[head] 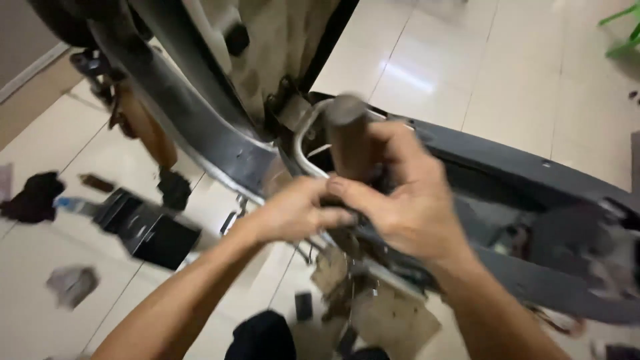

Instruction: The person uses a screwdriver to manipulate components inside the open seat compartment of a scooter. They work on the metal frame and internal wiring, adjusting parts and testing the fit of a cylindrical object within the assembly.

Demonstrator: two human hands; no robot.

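fingers point(347, 190) of both hands curl shut around brown tool handle point(348, 137).

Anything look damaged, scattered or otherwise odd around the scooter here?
Yes. The dark grey scooter body is opened up, and loose bits lie scattered on the pale tiled floor: a black box-like part, a crumpled grey rag, a black cloth. Image is motion-blurred.
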